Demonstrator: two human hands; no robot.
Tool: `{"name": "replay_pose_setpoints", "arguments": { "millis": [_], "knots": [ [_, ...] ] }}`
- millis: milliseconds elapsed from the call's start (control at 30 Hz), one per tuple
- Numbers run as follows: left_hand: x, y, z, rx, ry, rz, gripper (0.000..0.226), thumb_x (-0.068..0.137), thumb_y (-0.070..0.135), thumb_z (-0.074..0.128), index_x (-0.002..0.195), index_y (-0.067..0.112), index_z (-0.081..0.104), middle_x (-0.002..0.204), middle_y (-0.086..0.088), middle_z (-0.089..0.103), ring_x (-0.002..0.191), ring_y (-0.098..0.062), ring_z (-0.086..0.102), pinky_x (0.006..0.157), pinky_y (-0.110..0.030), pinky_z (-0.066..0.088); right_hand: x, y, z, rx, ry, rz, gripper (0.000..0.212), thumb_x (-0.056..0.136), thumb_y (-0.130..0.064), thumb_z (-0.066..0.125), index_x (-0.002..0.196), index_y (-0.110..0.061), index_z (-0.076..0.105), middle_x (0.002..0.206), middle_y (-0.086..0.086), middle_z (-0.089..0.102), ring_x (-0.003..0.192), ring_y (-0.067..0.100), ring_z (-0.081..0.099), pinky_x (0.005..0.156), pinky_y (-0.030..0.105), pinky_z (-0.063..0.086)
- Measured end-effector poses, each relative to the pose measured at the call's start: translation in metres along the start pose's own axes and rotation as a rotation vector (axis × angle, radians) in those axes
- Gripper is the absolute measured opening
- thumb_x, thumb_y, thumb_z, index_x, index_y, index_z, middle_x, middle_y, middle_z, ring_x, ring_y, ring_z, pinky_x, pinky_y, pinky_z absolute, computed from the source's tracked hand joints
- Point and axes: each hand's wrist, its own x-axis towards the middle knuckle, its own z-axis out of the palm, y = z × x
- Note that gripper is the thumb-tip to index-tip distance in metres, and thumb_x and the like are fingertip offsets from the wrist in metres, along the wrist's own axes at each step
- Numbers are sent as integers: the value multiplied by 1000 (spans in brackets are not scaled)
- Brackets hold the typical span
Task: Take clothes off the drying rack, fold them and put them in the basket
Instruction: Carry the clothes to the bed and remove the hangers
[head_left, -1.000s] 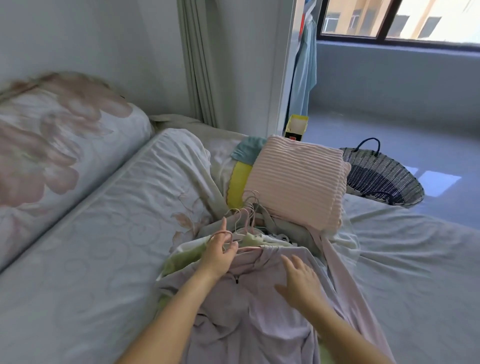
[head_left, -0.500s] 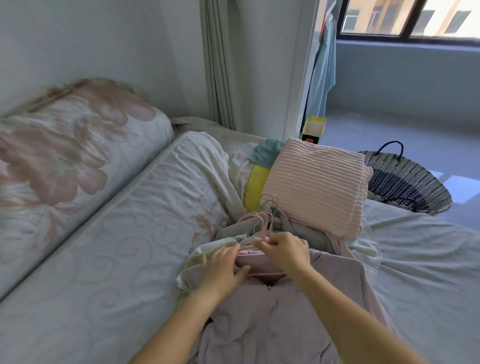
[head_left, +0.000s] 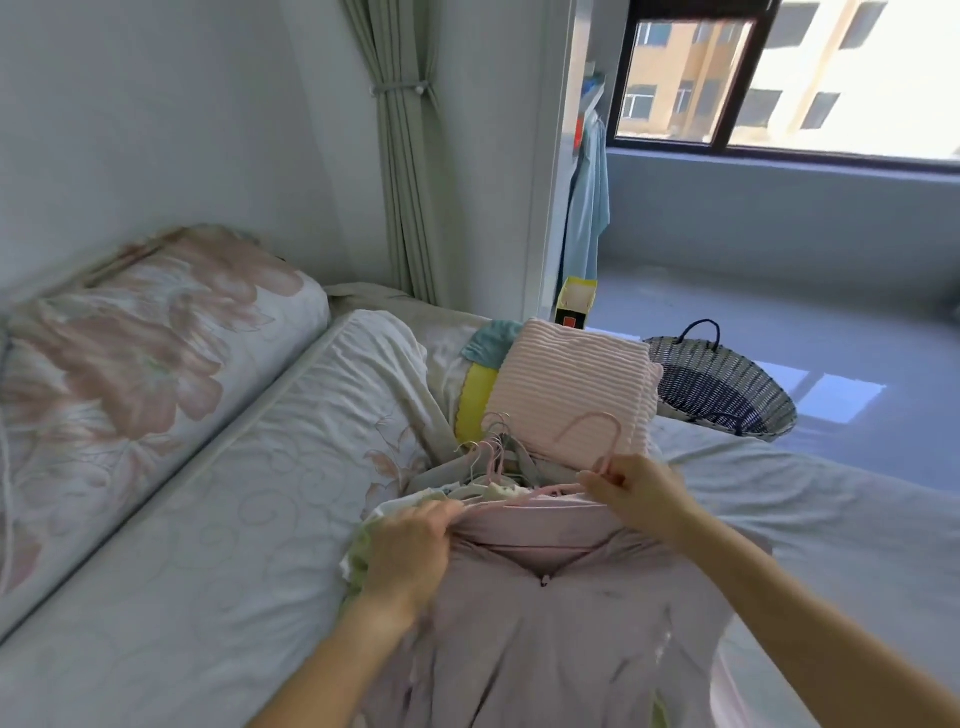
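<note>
While the left hand (head_left: 415, 540) grips the pale lilac fabric shirt (head_left: 545, 649) at its collar, the right hand (head_left: 636, 493), pinching the thin pink wire hanger (head_left: 592, 431), should draw it sideways, clear.

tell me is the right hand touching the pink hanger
Touching: the head view shows the right hand pinching the pink hanger just below its hook.

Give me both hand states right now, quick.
Left hand: closed, gripping the lilac garment at its neckline.
Right hand: closed, pinching the pink hanger.
</note>
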Motion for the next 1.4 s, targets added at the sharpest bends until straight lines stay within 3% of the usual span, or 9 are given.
{"name": "replay_pose_setpoints", "arguments": {
  "millis": [300, 500, 667, 767, 967, 1133, 1200, 1333, 1400],
  "knots": [
    [-15, 48, -58, -439, -85, -267, 35, 80, 21, 45, 99, 29, 73, 95, 6, 74, 89, -16, 67, 76, -30, 52, -64, 59, -80, 76, 124, -5, 34, 86, -52, 58, 67, -24, 63, 78, -9, 69, 80, 17, 64, 85, 37, 47],
    [-16, 76, -71, -782, -127, -417, 36, 87, -3, 58, 76, 27, 75, 69, 8, 71, 68, -13, 63, 66, -30, 51, -106, 76, -114, 355, 141, -4, 31, 91, -22, 64, 60, -22, 65, 74, 8, 69, 74, 23, 62, 80, 39, 47],
    [-23, 106, -76, -1095, -346, -551, 15, 93, 4, 57, 89, 9, 70, 63, -1, 59, 47, -7, 48, 43, -15, 38, -128, 94, -137, 580, 211, 53, 31, 93, -20, 61, 63, -16, 68, 66, 8, 58, 58, 13, 48, 59, 21, 40],
    [-27, 122, -73, -1181, -380, -586, 5, 87, 12, 66, 87, 13, 71, 74, -3, 66, 59, -12, 58, 55, -23, 44, -138, 96, -156, 757, 287, 84, 29, 94, -24, 59, 71, -9, 68, 63, 5, 54, 50, 10, 44, 54, 20, 37],
    [-9, 203, -62, -884, -340, -259, 16, 83, 27, 63, 69, 19, 61, 58, 10, 52, 58, -8, 46, 63, -27, 36, -133, 35, -156, 808, 368, 3, 26, 95, -23, 59, 73, -15, 69, 50, -10, 56, 45, 2, 46, 53, 14, 42],
    [-30, 182, -39, -568, -270, -323, 26, 86, 16, 63, 63, 20, 52, 58, 9, 50, 56, -9, 48, 59, -27, 43, -136, -10, -177, 846, 492, -124, 26, 96, -21, 56, 72, -19, 67, 52, -7, 52, 43, 0, 42, 47, 11, 34],
    [-43, 167, -45, -598, -191, -371, 20, 86, 17, 67, 72, 26, 55, 73, 9, 58, 69, -9, 57, 72, -34, 51, -138, -6, -179, 724, 487, -146, 29, 95, -23, 57, 68, -22, 65, 53, -6, 51, 45, 3, 43, 50, 14, 34],
    [-63, 145, -76, -281, 378, 104, 28, 86, 29, 61, 107, 11, 58, 104, 4, 56, 94, -9, 51, 94, -16, 37, -136, 29, -144, 295, 311, -135, 36, 92, -31, 61, 65, -7, 62, 55, 2, 52, 49, 10, 40, 55, 29, 34],
    [-69, 127, -81, -117, 306, 223, 43, 85, 41, 58, 116, 11, 59, 111, -1, 59, 105, -16, 51, 97, -23, 36, -136, 38, -113, 185, 177, -142, 38, 92, -32, 62, 70, -1, 62, 54, 1, 48, 50, 13, 38, 53, 29, 34]
  ]
}}
